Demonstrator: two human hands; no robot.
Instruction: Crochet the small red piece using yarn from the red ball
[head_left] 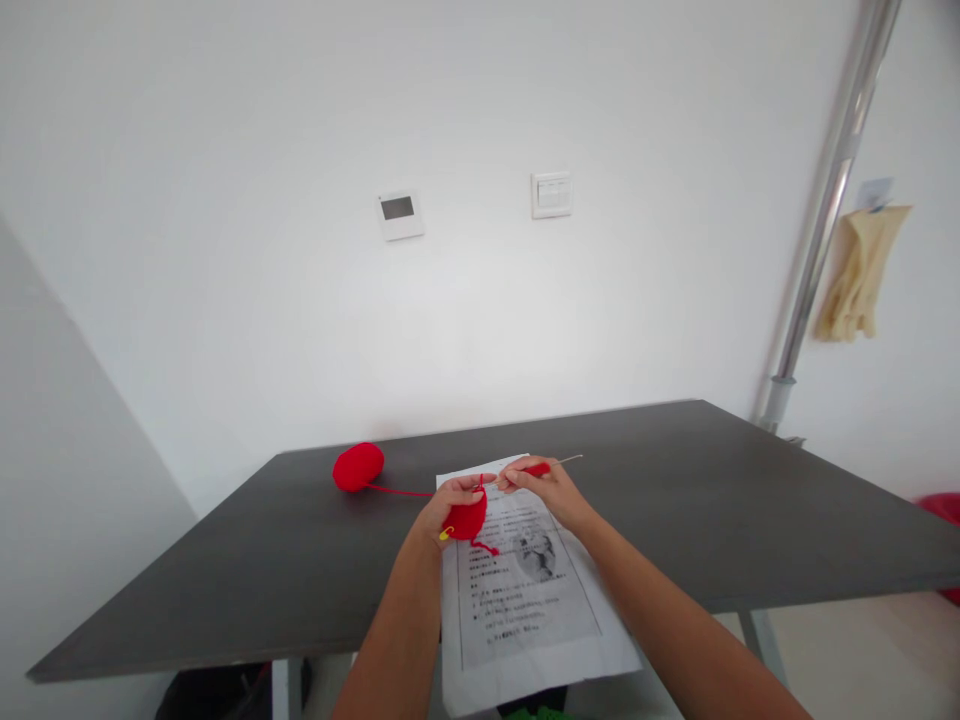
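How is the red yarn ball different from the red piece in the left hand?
The yarn ball rests on the table, while the red piece is held in the left hand.
The red piece has a yellow clip at its edge; none shows on the yarn ball.
The yarn ball is a plump oval, while the red piece is partly hidden by fingers.
Both are bright red.

The table (697, 500) offers free room at right; leftward, the yarn ball (358, 467) and strand (401, 492) obstruct.
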